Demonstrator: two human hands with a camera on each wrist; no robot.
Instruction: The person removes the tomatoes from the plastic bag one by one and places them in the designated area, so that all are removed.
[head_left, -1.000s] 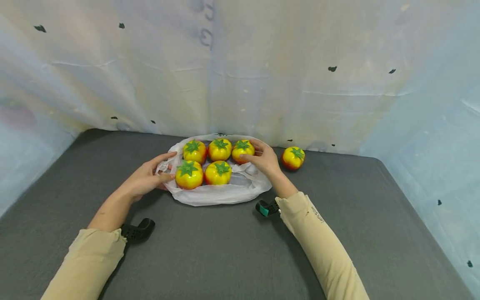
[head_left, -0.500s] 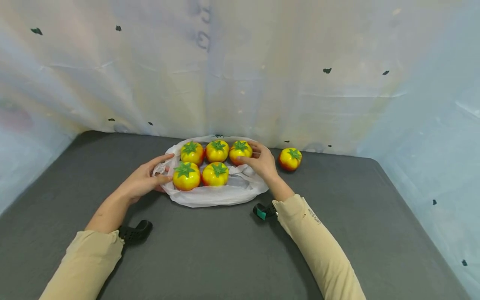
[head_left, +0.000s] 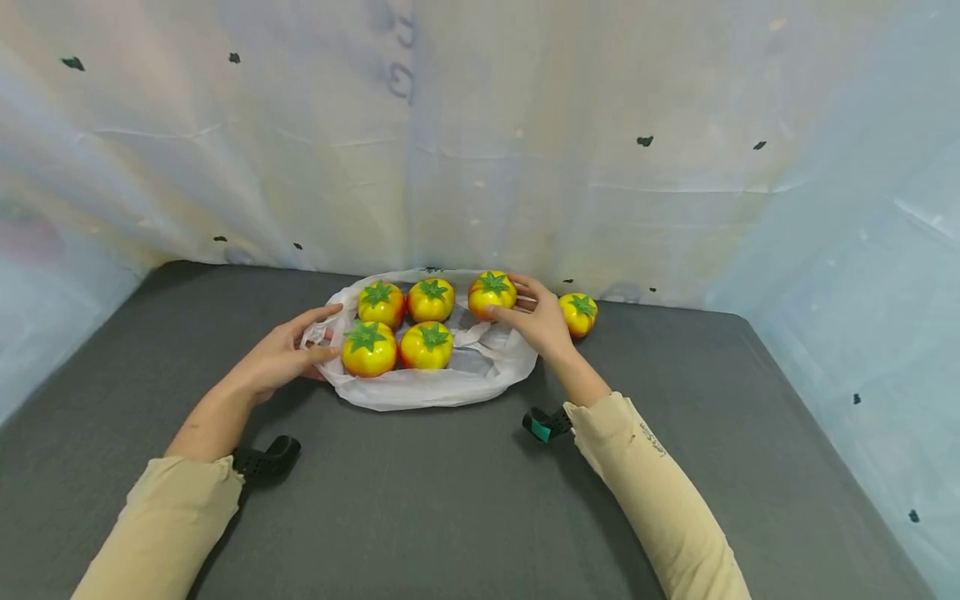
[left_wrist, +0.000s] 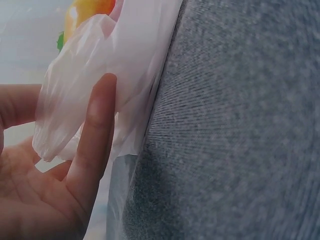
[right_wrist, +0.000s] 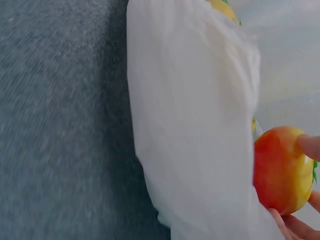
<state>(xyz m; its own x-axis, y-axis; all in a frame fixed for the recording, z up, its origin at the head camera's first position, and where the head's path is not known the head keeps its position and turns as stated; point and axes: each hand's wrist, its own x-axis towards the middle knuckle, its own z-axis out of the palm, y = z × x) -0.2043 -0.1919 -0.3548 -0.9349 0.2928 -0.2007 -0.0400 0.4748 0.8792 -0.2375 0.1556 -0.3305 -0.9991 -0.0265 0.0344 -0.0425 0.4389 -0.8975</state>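
A white plastic bag (head_left: 420, 390) lies spread open on the table in the head view. Two tomatoes at the back, yellow and red with green star-shaped tops, and two in front sit inside its left part. My left hand (head_left: 281, 354) holds the bag's left end, thumb in front and fingers behind; the left wrist view shows the thin plastic (left_wrist: 95, 65) between them. With thumb and fingers my right hand (head_left: 542, 319) grips another tomato (head_left: 492, 293), raised slightly at the bag's back right. In the right wrist view this tomato (right_wrist: 281, 170) appears above the bag's rim.
One more tomato (head_left: 579, 313) stands outside the bag, just right of my right hand and partly hidden by it. Grey cloth covers the table (head_left: 420, 500). A pale plastic sheet (head_left: 480, 142) hangs close behind the bag.
My right hand has shifted right and slightly up with the tomato, away from the back-row tomatoes. My left hand stays at the bag's left end.
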